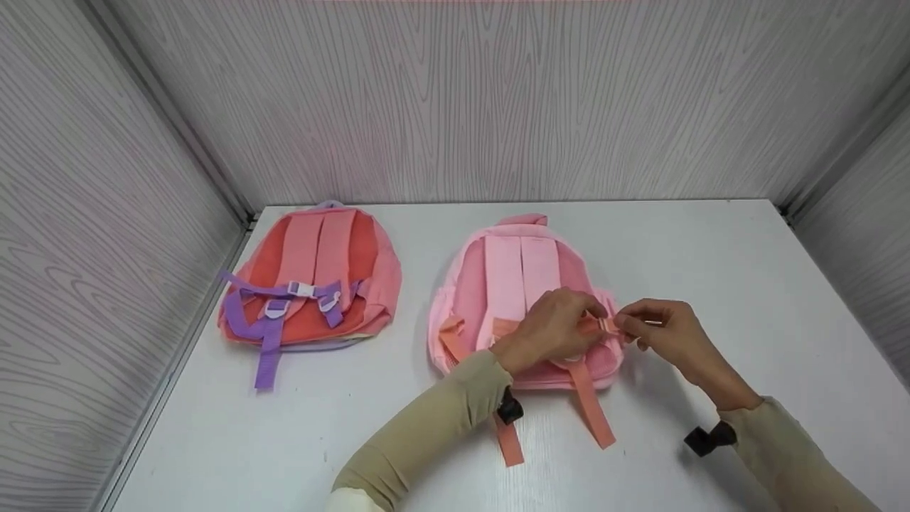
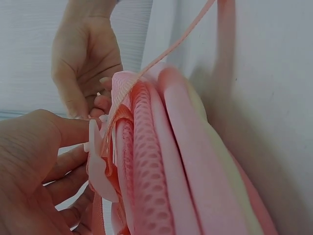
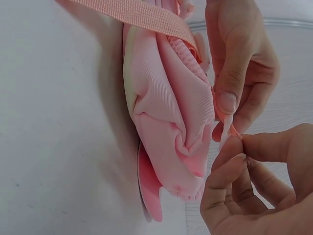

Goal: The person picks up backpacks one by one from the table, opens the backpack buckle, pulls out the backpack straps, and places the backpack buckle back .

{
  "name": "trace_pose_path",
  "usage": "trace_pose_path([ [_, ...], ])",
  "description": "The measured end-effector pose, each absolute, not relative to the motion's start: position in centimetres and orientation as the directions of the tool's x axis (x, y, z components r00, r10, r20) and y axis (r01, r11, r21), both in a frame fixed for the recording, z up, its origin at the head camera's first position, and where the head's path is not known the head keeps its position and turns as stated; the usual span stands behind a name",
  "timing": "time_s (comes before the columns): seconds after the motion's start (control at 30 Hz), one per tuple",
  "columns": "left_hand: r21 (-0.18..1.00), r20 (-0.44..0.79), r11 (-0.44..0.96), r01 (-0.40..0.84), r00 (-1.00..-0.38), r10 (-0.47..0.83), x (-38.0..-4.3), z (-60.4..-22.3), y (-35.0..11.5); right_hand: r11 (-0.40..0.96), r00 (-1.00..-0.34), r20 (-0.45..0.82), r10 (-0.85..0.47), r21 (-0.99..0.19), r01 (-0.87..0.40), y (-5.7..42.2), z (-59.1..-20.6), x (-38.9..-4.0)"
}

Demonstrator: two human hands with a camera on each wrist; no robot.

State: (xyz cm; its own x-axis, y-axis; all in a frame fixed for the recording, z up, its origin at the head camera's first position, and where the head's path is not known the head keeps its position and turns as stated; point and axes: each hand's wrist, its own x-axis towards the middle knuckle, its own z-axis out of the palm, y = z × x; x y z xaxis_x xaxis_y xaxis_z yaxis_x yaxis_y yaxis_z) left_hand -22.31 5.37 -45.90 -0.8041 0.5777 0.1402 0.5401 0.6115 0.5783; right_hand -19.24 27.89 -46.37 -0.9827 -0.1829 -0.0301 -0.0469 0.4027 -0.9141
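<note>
A light pink backpack (image 1: 505, 263) lies on the table with its shoulder-strap side up and orange webbing straps hanging toward the front. At its right side, my left hand (image 1: 551, 327) pinches a small pale buckle (image 3: 226, 128) between thumb and fingers. Close beside it, my right hand (image 1: 672, 338) pinches the orange strap (image 3: 235, 132) where it passes the buckle, fingertips almost touching the left thumb. Another pale plastic piece (image 2: 100, 178) on the orange webbing shows by the left fingers in the left wrist view. How the strap threads through the buckle is too small to tell.
To the left lies a coral-pink backpack (image 1: 384, 284) with purple straps (image 1: 268, 355) and white buckles, one strap end hanging over the white table (image 1: 234, 441). Two orange strap ends (image 1: 596, 419) reach the tabletop before the pink backpack. Grey wood-grain panels (image 1: 462, 99) stand around the table.
</note>
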Motion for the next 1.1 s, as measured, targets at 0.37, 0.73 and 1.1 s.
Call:
trace_pose_path([
  [0.37, 0.591, 0.116, 0.606, 0.532, -0.800, 0.589, -22.4, -46.4, 5.4, 0.430, -0.981, -0.054, -0.185, -0.902, -0.032, 27.7, -46.6, -19.2],
  [0.73, 0.576, 0.091, 0.629, 0.522, -0.806, 0.585, -22.0, -45.9, 5.0, 0.439, -0.983, -0.063, -0.175, -0.898, -0.021, 27.9, -46.6, -19.3],
  [1.1, 0.633, 0.103, 0.601, 0.488, -0.822, 0.560, -21.4, -44.5, 1.7, 0.463, -0.983, -0.047, -0.177, -0.886, -0.041, 27.9, -46.5, -18.6],
])
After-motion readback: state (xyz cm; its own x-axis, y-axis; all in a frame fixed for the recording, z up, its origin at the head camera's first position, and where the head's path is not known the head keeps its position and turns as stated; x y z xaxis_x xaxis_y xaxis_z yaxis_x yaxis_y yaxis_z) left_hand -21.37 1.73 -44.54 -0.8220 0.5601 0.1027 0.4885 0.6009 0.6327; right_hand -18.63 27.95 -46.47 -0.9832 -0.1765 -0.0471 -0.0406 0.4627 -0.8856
